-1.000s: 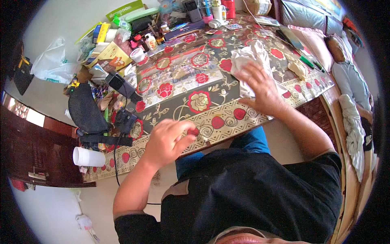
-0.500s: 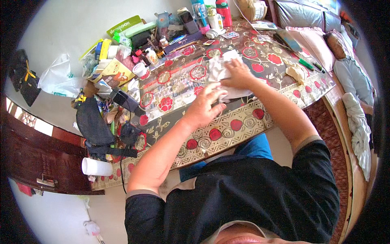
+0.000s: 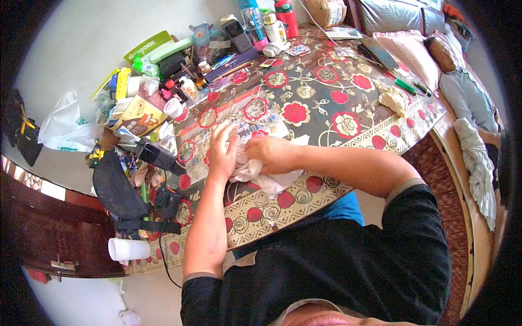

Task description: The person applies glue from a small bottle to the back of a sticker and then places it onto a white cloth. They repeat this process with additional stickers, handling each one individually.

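Observation:
A crumpled white cloth lies on the flowered tablecloth, near the table's front edge. My right hand is bunched on top of it, with folds of the cloth pushed out around the fingers. Right beside it, my left hand rests with fingers stretched away from me, its thumb side against the cloth's left part. Under the clear table cover and partly behind my hands shows a printed photo sheet.
Bottles, boxes and small jars crowd the far left, with a red bottle at the back. A white cup lies at the left corner. Green pens and a crumpled beige paper sit at right. Another person lies beyond.
Both hands have moved left and nearer to me, and the white cloth has come along. My right hand has gone from spread flat to bunched on the cloth.

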`<state>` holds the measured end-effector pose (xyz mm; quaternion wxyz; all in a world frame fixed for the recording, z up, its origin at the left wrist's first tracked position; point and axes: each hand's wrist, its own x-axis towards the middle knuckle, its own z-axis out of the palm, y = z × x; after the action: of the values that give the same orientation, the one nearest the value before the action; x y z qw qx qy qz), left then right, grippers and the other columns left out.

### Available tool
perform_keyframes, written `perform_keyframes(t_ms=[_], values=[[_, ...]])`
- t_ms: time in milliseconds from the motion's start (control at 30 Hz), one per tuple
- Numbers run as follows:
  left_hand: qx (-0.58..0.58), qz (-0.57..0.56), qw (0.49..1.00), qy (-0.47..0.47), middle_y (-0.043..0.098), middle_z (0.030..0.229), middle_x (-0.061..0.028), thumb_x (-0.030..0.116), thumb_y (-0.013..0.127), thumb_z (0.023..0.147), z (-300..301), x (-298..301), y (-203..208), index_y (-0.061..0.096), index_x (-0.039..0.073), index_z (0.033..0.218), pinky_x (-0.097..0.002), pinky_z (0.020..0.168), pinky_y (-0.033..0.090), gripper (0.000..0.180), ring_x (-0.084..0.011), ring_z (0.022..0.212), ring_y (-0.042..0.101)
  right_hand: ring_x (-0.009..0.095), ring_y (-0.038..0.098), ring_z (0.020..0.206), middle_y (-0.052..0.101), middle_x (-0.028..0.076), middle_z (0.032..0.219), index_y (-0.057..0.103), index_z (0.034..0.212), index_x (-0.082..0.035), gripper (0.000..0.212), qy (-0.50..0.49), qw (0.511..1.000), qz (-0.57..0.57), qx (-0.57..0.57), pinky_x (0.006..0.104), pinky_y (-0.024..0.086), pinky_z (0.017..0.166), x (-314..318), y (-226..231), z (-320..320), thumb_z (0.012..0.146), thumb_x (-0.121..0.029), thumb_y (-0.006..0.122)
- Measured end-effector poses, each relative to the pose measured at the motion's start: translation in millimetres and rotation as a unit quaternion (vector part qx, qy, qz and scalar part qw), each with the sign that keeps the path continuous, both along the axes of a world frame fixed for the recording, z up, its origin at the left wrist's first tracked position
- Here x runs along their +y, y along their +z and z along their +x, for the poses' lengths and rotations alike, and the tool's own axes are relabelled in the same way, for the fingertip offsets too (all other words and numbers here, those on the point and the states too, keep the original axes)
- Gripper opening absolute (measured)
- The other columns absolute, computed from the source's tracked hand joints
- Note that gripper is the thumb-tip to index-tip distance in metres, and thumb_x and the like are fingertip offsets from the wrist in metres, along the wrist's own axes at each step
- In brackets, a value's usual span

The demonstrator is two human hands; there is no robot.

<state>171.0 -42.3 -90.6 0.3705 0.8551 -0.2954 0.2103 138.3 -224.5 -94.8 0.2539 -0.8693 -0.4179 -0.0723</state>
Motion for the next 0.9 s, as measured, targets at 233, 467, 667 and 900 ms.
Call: perform_keyframes(t_ms=[233, 467, 667, 900], values=[[-0.005, 0.065, 0.997, -0.039, 0.043, 0.126, -0.0171, 0.034, 0.056, 0.084, -10, -7, 6, 0.051, 0.007, 0.117, -0.0412, 0.1, 0.03, 0.044, -0.034, 0.119, 0.038, 0.031, 0.053, 0.101, 0.057, 0.013, 0.103, 0.057, 0.104, -0.013, 0.038, -0.359, 0.932, 0.05, -0.029, 0.0393, 0.043, 0.086, -165, 10, 67, 0.068, -0.022, 0.067], [0.02, 0.089, 0.993, -0.072, 0.035, 0.133, -0.0183, 0.048, 0.053, 0.082, -1, -18, 5, 0.042, 0.008, 0.127, -0.0408, 0.103, 0.024, 0.061, -0.0332, 0.126, 0.03, 0.033, 0.038, 0.119, 0.042, 0.017, 0.126, 0.044, 0.125, -0.012, 0.064, -0.36, 0.914, -0.152, -0.113, 0.0437, 0.031, 0.099, -171, -32, 109, 0.075, -0.05, 0.057], [-0.008, 0.085, 0.995, -0.056, 0.038, 0.13, -0.0201, 0.055, 0.055, 0.077, 1, -7, 0, 0.041, 0.006, 0.127, -0.0444, 0.101, 0.026, 0.071, -0.0363, 0.122, 0.035, 0.034, 0.034, 0.122, 0.042, 0.018, 0.126, 0.05, 0.119, -0.009, 0.058, -0.088, 0.99, -0.083, -0.077, 0.0445, 0.026, 0.102, -18, 13, 48, 0.069, -0.035, 0.064], [0.047, 0.137, 0.986, -0.081, 0.041, 0.128, -0.0188, 0.054, 0.065, 0.065, -9, -3, 9, 0.041, 0.006, 0.126, -0.0437, 0.101, 0.027, 0.081, -0.0341, 0.122, 0.036, 0.032, 0.045, 0.111, 0.049, 0.016, 0.116, 0.049, 0.116, -0.006, 0.053, -0.008, 0.998, 0.015, -0.066, 0.0417, 0.033, 0.097, 6, -7, 27, 0.067, -0.019, 0.064]])
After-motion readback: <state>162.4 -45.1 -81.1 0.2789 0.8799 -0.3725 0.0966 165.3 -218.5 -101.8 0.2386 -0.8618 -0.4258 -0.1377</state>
